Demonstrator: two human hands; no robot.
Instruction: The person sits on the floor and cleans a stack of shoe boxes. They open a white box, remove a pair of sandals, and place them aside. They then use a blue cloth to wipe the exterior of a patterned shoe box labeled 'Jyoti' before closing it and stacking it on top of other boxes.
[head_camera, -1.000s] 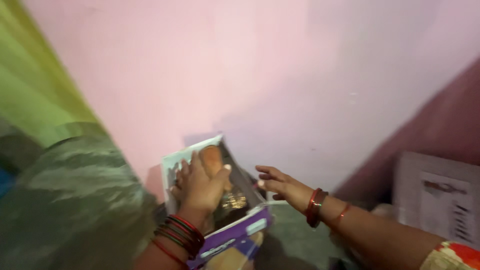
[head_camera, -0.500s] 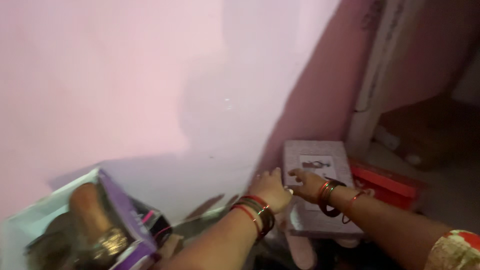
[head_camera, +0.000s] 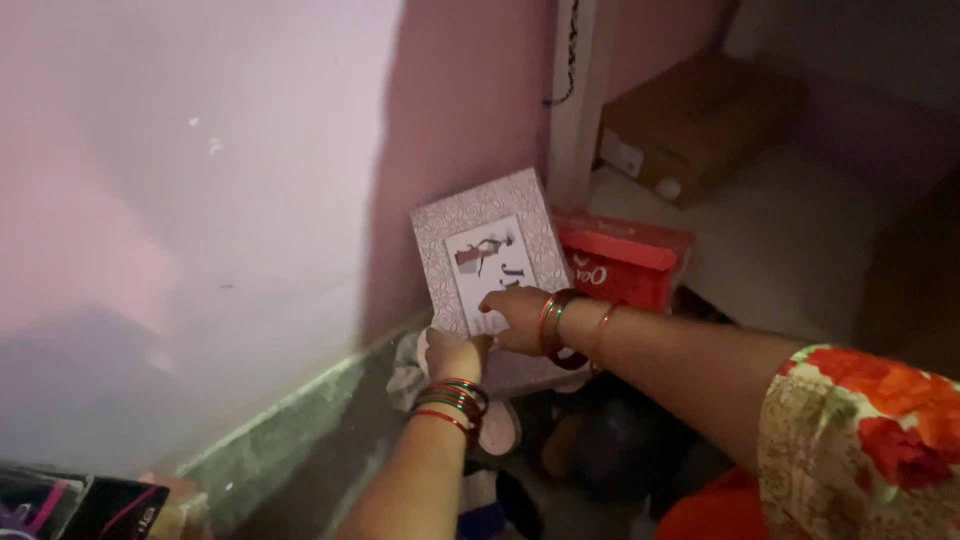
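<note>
A flat grey patterned box (head_camera: 480, 225) with a white picture label leans near the corner of the pink wall. My left hand (head_camera: 452, 355), bangles on the wrist, grips its lower left edge. My right hand (head_camera: 515, 312), also wearing bangles, rests with its fingers on the box's lid near the label. The bottom of the box is hidden behind my hands.
A red box (head_camera: 622, 260) lies just right of the grey one. A brown cardboard box (head_camera: 690, 120) sits farther back by a white door frame (head_camera: 572, 100). A purple and black box (head_camera: 80, 505) shows at the bottom left. Dark items lie below my arms.
My view swung right, away from the purple shoe box. Both hands left that box and reached to the grey patterned box, which my left hand now grips.
</note>
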